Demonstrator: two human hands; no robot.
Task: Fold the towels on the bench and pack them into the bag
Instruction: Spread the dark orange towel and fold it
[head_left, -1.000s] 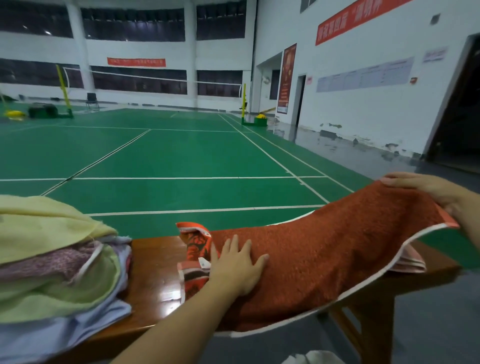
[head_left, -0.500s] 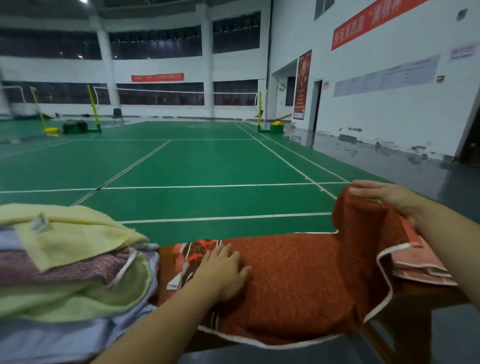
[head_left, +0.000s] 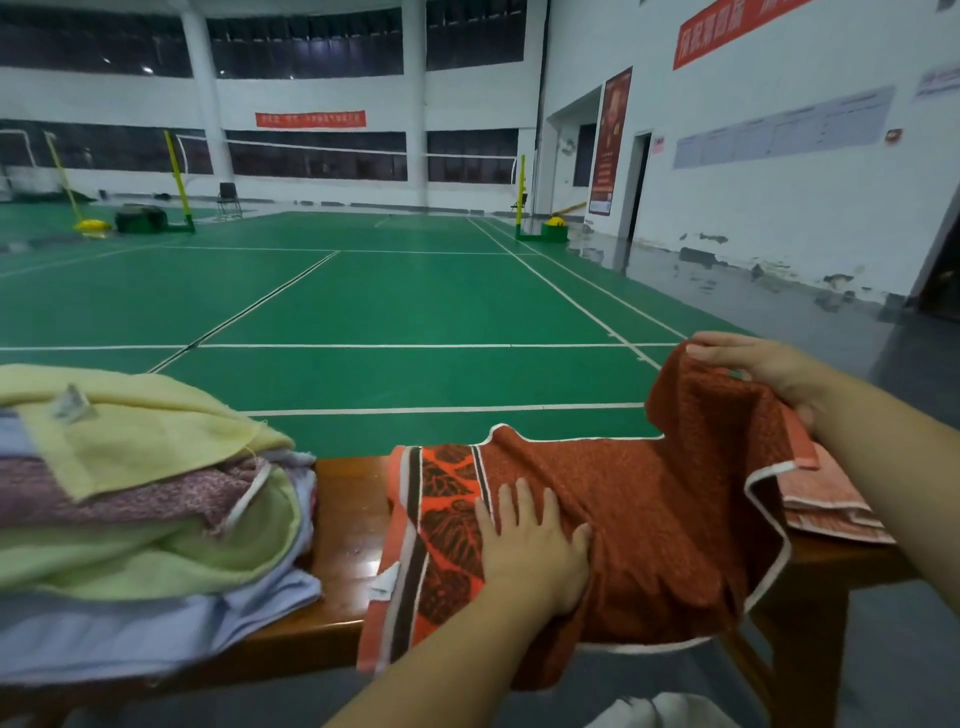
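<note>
A rust-orange towel (head_left: 623, 519) with a white edge and a patterned end band lies across the wooden bench (head_left: 348, 514). My left hand (head_left: 535, 545) rests flat on it near the patterned band, fingers straight. My right hand (head_left: 763, 369) grips the towel's right end and holds it lifted above the bench. Under that raised end lies a folded pink-orange towel (head_left: 826, 504). On the bench's left sits a pile of towels (head_left: 135, 509): yellow on top, then pink, pale green and light blue. No bag can be made out with certainty.
The bench stands at the edge of a green badminton court (head_left: 415, 306) with white lines. Grey floor runs along the white wall at right. A white object (head_left: 660, 712) shows at the bottom edge. Net posts stand far back.
My right hand has carried the towel's right end up and leftward, so the flat towel now bends upward there. The left hand stays pressed near the patterned band. The view has shifted left.
</note>
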